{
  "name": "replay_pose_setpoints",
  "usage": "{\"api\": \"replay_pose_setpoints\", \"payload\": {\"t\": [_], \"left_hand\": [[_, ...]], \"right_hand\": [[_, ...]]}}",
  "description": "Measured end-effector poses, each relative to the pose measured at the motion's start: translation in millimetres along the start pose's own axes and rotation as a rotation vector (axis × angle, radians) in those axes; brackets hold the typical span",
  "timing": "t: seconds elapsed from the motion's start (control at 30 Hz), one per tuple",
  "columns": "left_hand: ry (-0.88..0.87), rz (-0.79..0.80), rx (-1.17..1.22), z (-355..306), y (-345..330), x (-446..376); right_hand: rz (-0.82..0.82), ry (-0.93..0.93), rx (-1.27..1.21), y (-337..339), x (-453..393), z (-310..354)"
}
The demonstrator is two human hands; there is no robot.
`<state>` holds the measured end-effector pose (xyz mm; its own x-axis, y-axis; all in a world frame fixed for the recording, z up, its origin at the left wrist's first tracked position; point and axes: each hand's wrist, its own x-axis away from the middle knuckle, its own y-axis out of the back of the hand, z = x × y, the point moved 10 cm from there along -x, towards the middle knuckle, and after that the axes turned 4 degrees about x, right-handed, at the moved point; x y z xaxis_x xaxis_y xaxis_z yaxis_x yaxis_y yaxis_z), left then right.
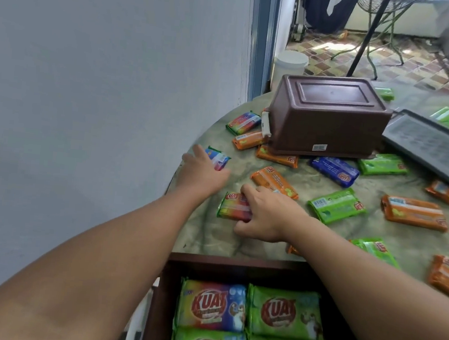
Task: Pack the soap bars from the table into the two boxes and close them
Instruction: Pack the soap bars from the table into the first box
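Observation:
Wrapped soap bars in orange, green, blue and rainbow colours lie scattered on the round marbled table (265, 245). My left hand (202, 172) reaches to the table's left edge and closes on a small rainbow soap bar (219, 159). Further right and closer to me, my right hand (264, 214) grips another rainbow soap bar (232, 206) lying flat. An open brown box (236, 265) sits below the table's front edge, holding several bars laid flat. A second brown box (329, 122) stands upside down at the back of the table.
A grey lid (434, 143) lies at the right, next to the upturned box. A white wall (103, 76) is close on the left. A white tub (289, 63) stands behind the table. Beyond are a tiled floor and a stand's legs.

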<state>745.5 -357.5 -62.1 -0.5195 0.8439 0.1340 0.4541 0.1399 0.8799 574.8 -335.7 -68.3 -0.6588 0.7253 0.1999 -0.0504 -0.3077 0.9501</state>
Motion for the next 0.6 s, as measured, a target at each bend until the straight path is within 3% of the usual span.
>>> {"api": "replay_pose_setpoints", "payload": {"t": [0.27, 0.47, 0.6], "left_hand": [[-0.227, -0.188, 0.080, -20.5, 66.0, 98.3], [-0.358, -0.247, 0.131, -2.0, 82.3, 180.4], [-0.462, -0.126, 0.142, 18.3, 64.5, 229.0]], "right_hand": [[-0.316, -0.016, 0.004, 58.1, 66.4, 21.3], [-0.363, 0.027, 0.051, 55.6, 130.2, 42.1], [-0.327, 0.044, 0.007, 33.2, 171.2, 45.6]]}}
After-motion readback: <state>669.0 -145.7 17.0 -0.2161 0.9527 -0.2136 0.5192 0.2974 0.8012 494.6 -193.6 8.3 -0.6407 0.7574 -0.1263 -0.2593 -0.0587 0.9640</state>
